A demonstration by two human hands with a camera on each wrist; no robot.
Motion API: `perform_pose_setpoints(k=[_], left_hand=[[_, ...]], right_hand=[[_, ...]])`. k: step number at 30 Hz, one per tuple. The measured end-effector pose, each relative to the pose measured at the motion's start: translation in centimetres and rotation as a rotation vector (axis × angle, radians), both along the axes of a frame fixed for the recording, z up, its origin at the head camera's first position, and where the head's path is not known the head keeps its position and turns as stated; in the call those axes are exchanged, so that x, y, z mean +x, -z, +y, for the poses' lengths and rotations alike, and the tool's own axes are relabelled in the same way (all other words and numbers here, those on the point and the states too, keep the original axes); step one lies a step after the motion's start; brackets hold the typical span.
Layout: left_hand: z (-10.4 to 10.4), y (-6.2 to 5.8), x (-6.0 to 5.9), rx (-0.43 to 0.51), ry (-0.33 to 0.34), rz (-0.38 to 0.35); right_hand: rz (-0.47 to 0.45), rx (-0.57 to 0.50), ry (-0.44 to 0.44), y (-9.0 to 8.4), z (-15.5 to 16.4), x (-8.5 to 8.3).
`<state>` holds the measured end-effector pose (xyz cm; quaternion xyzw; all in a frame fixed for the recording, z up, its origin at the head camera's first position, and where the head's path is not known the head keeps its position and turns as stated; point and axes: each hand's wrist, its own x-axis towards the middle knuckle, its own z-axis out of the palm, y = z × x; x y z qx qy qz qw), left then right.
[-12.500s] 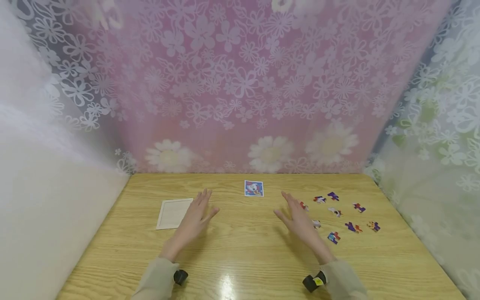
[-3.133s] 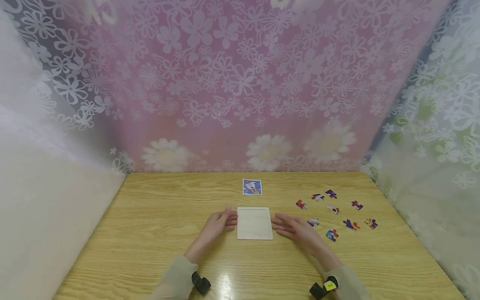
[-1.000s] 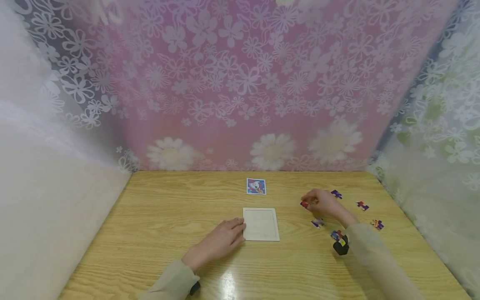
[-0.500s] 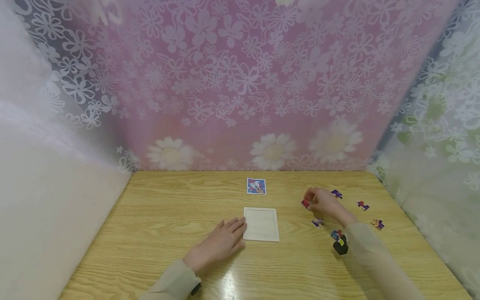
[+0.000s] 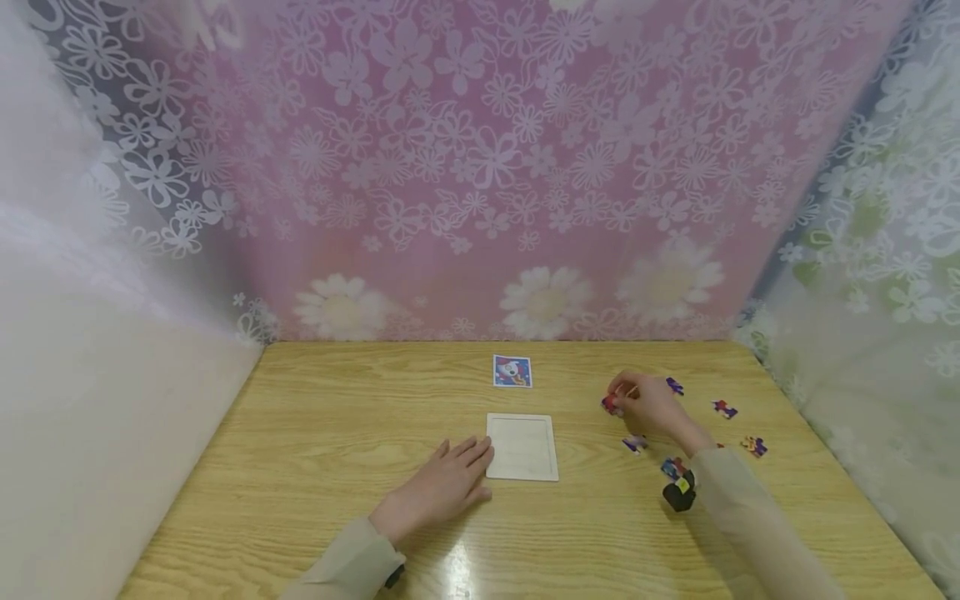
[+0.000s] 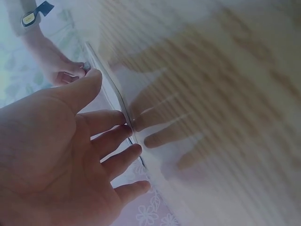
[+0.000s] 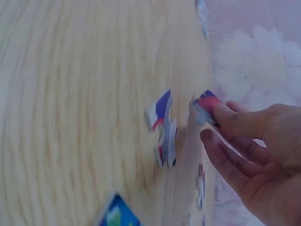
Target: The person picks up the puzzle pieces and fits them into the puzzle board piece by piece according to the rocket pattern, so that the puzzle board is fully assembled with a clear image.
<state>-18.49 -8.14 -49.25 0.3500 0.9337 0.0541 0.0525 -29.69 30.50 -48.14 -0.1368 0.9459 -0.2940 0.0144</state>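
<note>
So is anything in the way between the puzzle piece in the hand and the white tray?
Nothing visible. The right hand pinches a red puzzle piece, and only bare table lies between it and the white tray. The left hand rests at the tray's other edge.

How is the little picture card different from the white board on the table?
The picture card is colourful, with a cartoon figure; the white board is blank. The card is smaller than the board. The card lies untouched farther back; the left hand touches the board's edge. Both lie flat on the wooden table.
</note>
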Motion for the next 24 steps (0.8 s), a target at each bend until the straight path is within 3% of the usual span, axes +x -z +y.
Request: perform_pose_setpoints(k=[6,14,19,24], left_hand=[[0.2,-0.2,-0.1,0.000,-0.009,-0.019],[0.3,-0.8,0.0,0.023,-0.020,-0.053],[0.4,-0.9,0.1,0.030,-0.027,-0.060],[0.4,-0.9,0.2,0.054,-0.029,-0.071]], right_hand=[[-0.013,-0.161,0.043,0.5,0.4,-0.3],[-0.053,-0.362,0.025,0.6,-0.6,0.2],[-0.051,-0.386,0.032,0.6,-1.7,0.3],[-0.059,-0.495,0.005,0.4,-2.9,0.5]])
